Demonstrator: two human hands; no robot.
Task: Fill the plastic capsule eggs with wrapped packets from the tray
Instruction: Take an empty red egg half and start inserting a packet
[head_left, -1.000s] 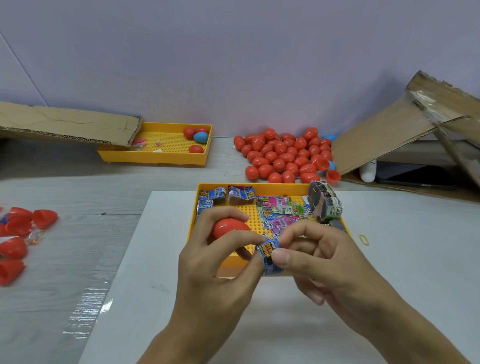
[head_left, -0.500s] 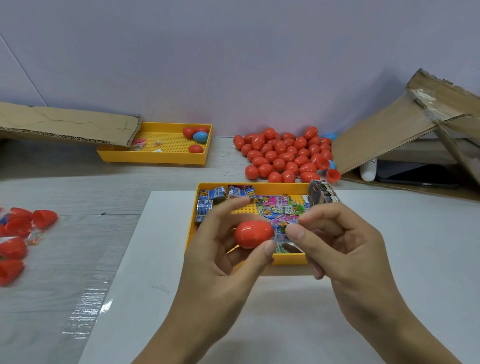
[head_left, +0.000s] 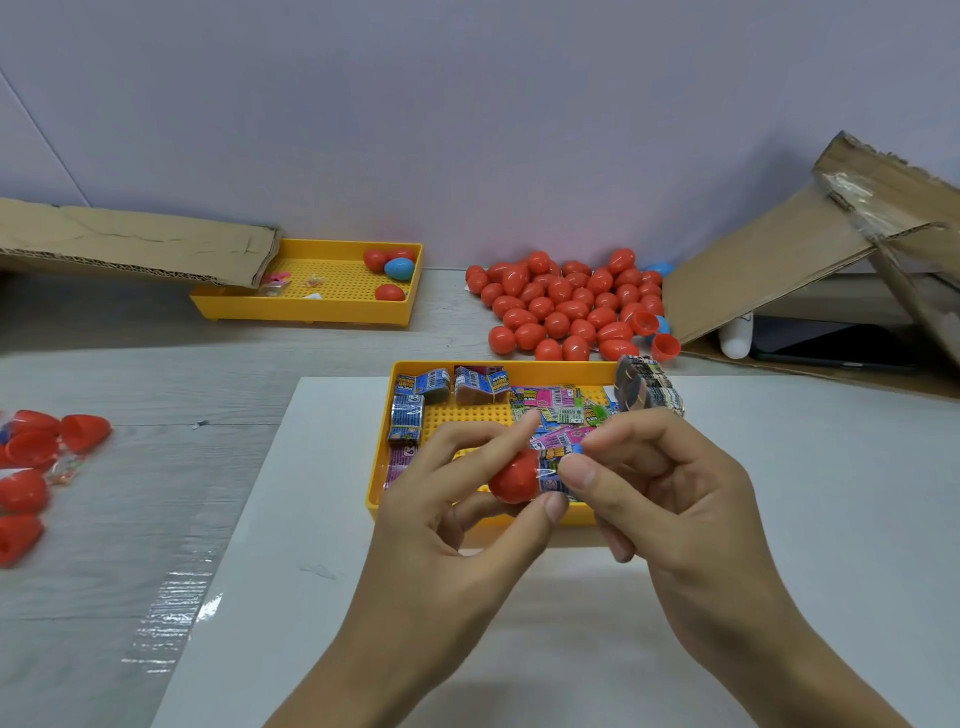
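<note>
Since the earlier frame, both hands have dropped slightly and the red capsule half (head_left: 514, 480) now meets the wrapped packet (head_left: 553, 467) mouth-on. Left hand (head_left: 457, 525) pinches the half; right hand (head_left: 660, 499) pinches the packet, pressing it in from 3 o'clock, above the near rim of the yellow tray (head_left: 379, 499) on the desk (head_left: 779, 571). Many packets remain in the tray; closed eggs (head_left: 566, 306) heap at 12 o'clock, open halves (head_left: 31, 467) at 9 o'clock, so much apparently remains.
</note>
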